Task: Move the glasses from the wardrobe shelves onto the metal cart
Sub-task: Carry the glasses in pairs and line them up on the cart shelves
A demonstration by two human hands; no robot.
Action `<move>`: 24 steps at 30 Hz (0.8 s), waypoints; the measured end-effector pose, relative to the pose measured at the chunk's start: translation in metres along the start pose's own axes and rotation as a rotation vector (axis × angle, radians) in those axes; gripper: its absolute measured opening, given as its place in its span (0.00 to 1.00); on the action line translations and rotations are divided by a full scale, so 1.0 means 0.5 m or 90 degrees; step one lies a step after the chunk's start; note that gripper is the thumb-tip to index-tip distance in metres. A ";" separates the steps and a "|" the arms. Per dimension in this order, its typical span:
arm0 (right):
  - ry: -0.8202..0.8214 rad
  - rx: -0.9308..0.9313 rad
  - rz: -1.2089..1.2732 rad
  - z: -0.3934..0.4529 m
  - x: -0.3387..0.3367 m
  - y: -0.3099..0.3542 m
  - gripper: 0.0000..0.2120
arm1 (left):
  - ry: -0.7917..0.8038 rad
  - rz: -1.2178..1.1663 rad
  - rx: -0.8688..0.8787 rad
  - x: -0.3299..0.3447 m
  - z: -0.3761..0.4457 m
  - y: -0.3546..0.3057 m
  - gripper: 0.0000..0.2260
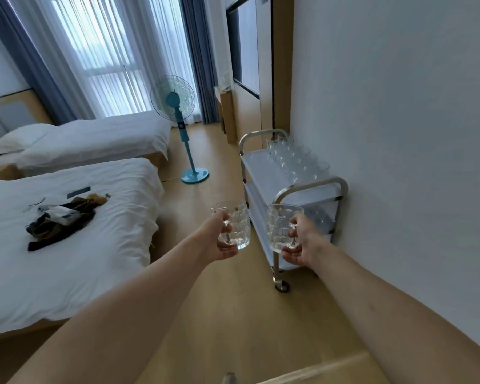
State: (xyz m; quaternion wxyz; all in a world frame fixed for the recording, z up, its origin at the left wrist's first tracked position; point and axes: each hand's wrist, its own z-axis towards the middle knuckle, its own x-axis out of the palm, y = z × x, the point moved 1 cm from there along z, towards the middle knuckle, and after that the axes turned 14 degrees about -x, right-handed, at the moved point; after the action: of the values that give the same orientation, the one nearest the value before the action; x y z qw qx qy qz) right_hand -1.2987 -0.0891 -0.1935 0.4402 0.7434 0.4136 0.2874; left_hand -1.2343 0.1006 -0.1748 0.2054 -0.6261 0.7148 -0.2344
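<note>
Both forearms reach up from the frame's bottom, left hand [224,239] and right hand [299,246] each gripping an upright glass mug by its handle, the metal cart [311,187] just beyond, nearer the right hand.

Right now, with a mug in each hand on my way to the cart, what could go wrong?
Both hands are full: the left hand and right hand each hold a glass mug by its handle, so you may have no free hand for a slip.

The cart's top shelf already holds a packed row of glasses near the wall; setting mugs down carelessly could knock them.

The cart stands on wheels, so bumping it might roll it and rattle everything.
</note>
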 end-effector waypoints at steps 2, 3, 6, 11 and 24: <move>-0.004 -0.011 -0.005 0.044 0.027 0.024 0.15 | 0.014 -0.005 0.001 -0.008 0.044 -0.040 0.12; -0.006 -0.019 -0.009 0.067 0.042 0.038 0.15 | 0.022 -0.008 0.002 -0.011 0.067 -0.064 0.12; -0.026 -0.047 -0.013 0.143 0.098 0.092 0.14 | 0.050 0.005 0.030 -0.020 0.132 -0.150 0.12; -0.067 -0.079 -0.010 0.250 0.188 0.172 0.12 | 0.098 0.034 0.056 -0.035 0.207 -0.307 0.12; -0.077 -0.026 -0.025 0.487 0.367 0.217 0.10 | 0.105 0.065 0.009 -0.105 0.415 -0.508 0.13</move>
State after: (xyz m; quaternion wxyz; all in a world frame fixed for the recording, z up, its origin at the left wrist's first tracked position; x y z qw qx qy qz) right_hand -0.9763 -0.0607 -0.1942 0.4848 0.7421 0.3947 0.2418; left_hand -0.9026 0.1094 -0.1914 0.1622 -0.5661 0.7585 -0.2792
